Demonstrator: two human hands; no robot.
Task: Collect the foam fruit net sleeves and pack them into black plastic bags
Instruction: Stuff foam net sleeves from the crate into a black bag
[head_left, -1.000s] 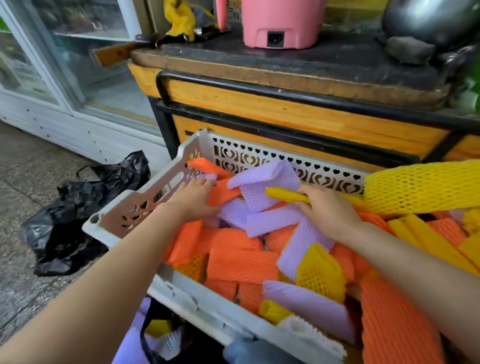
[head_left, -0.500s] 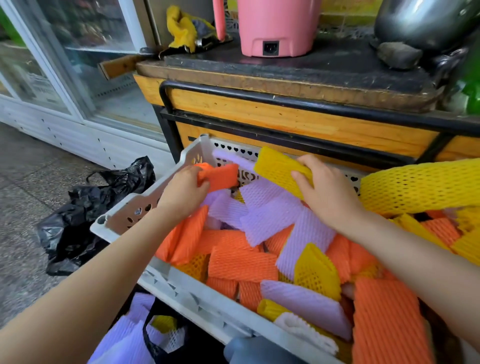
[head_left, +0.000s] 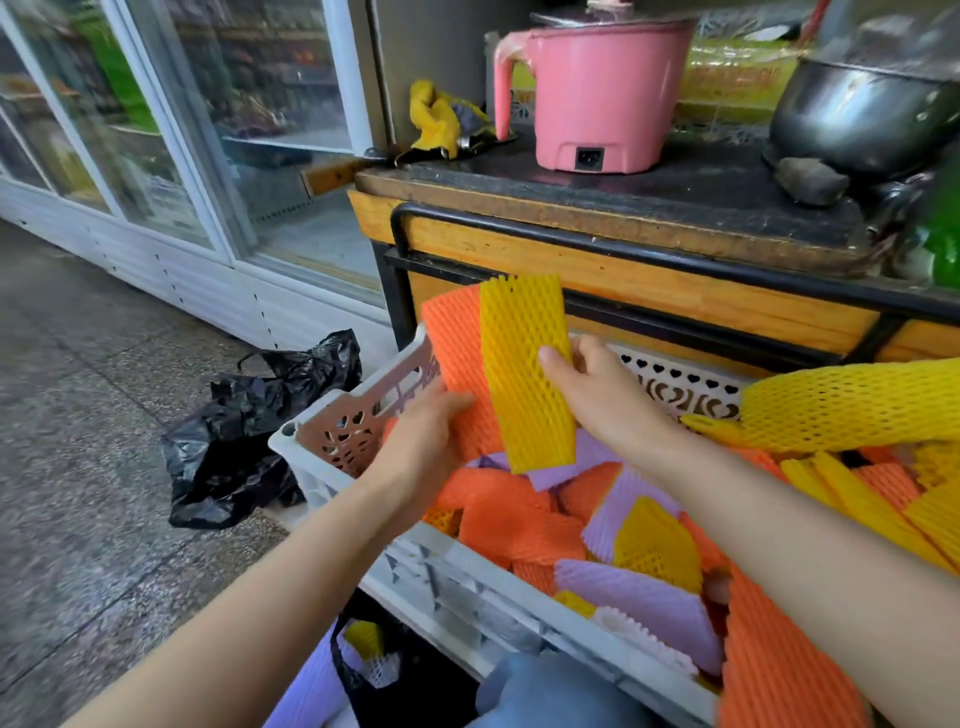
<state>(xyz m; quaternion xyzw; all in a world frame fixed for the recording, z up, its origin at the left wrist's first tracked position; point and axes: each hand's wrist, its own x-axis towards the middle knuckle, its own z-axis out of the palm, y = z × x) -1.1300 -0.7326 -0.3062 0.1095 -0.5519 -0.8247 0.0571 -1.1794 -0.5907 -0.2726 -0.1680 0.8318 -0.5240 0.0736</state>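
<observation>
pink elec pot (head_left: 592, 93) far on wood counter (head_left: 623, 270), yellow cloth (head_left: 434, 117) left of it, dark metal pot (head_left: 862, 114) right; glass-door fridge (head_left: 208, 130) far left.

My left hand (head_left: 428, 439) grips an orange sleeve (head_left: 454, 348) and my right hand (head_left: 602, 395) pinches a yellow sleeve (head_left: 524, 374) that overlaps it, both raised over the crate (head_left: 457, 587). The crate is heaped with orange, purple and yellow sleeves. A crumpled black bag (head_left: 249, 431) lies on the floor (head_left: 104, 415) to its left, and an open bag (head_left: 343, 670) below its near wall holds a few sleeves.

left hand (head_left: 431, 431) lifts orange sleeve (head_left: 457, 353) above crate (head_left: 467, 587) | right hand (head_left: 602, 395) brings yellow sleeve (head_left: 524, 374) over it
</observation>
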